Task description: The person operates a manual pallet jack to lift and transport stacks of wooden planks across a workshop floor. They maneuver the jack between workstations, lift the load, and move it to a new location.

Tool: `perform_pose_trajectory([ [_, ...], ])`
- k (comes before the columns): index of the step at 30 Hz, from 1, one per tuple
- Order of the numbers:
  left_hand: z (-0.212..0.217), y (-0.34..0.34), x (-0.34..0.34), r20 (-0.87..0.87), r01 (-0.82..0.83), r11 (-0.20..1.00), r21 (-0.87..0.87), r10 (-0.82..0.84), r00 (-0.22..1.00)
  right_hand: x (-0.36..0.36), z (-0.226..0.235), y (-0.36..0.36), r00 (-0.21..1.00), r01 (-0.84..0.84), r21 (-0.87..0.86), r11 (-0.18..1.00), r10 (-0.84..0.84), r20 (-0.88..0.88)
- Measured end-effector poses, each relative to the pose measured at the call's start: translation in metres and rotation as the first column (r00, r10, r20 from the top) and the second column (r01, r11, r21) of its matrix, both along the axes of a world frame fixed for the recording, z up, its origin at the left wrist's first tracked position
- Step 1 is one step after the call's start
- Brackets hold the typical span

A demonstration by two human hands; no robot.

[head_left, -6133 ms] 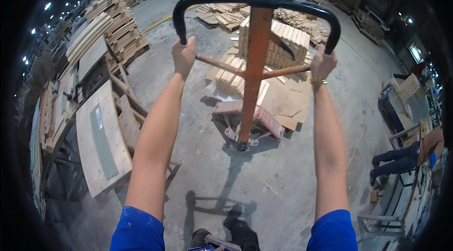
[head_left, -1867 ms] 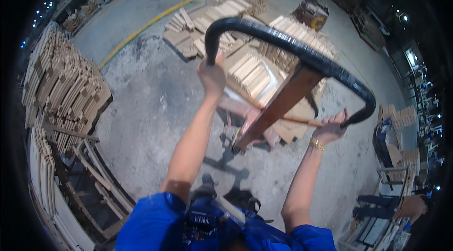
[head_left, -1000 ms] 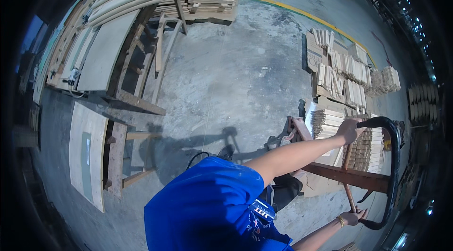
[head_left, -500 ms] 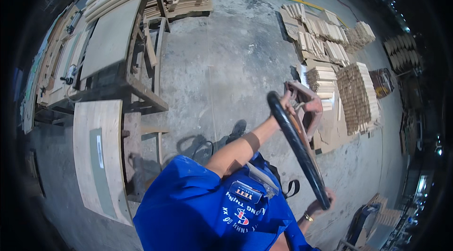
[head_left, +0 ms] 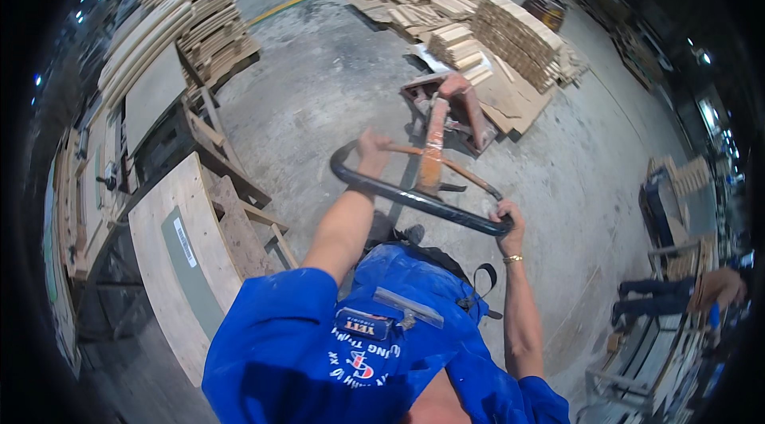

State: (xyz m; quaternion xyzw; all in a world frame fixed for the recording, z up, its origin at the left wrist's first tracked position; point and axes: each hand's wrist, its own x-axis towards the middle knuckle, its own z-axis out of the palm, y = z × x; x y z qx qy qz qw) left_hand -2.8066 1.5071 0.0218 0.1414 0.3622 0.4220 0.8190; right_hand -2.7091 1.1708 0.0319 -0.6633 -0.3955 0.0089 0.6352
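In front of my body I hold the looped handle (head_left: pixel 421 202) of a pallet jack, its grip bar black and its stem (head_left: pixel 434 145) a worn orange. My left hand (head_left: pixel 371 151) is closed at the loop's left end, somewhat blurred. At the right end, my right hand (head_left: pixel 511 226) wraps the loop; a gold bracelet circles that wrist. Beyond the handle stands the jack's reddish, scuffed body (head_left: pixel 472 117) on the concrete floor. Its forks cannot be made out.
On the left are a workbench (head_left: pixel 151 97) and a curved wooden panel (head_left: pixel 171 245). Stacked boards (head_left: pixel 215 33) stand at the far left. Ahead lie wood strips (head_left: pixel 514 37) on cardboard (head_left: pixel 506 97). At the right a person (head_left: pixel 677 296) is beside a rack.
The handle has swung left and levelled out across my front, both hands still on it. My view has turned to the right, and the jack's body appears farther left.
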Motion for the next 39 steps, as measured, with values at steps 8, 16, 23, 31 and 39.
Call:
perform_pose_trajectory([
  [8,0.032,-0.073,-0.124,0.127,-0.009,0.998,-0.059,0.016,0.992,-0.119,0.044,-0.079,1.000,-0.024,-0.053,0.998,0.024,-0.004],
  [16,0.057,-0.140,-0.210,-0.008,-0.072,0.997,-0.040,0.072,0.997,-0.194,0.057,-0.132,0.998,-0.035,-0.043,0.998,0.037,0.042],
  [23,0.041,-0.183,-0.242,0.057,-0.095,0.991,-0.091,0.101,0.993,-0.214,0.132,-0.186,0.803,-0.246,-0.631,0.735,0.520,0.292],
  [31,0.011,-0.206,-0.281,0.172,-0.080,0.997,-0.022,0.083,0.982,-0.267,0.111,-0.151,0.891,-0.080,-0.977,0.198,0.454,0.019],
  [39,0.006,-0.219,-0.311,0.206,-0.043,0.992,-0.121,0.068,0.976,-0.324,0.097,-0.178,0.922,0.005,-0.959,0.283,0.370,0.114],
])
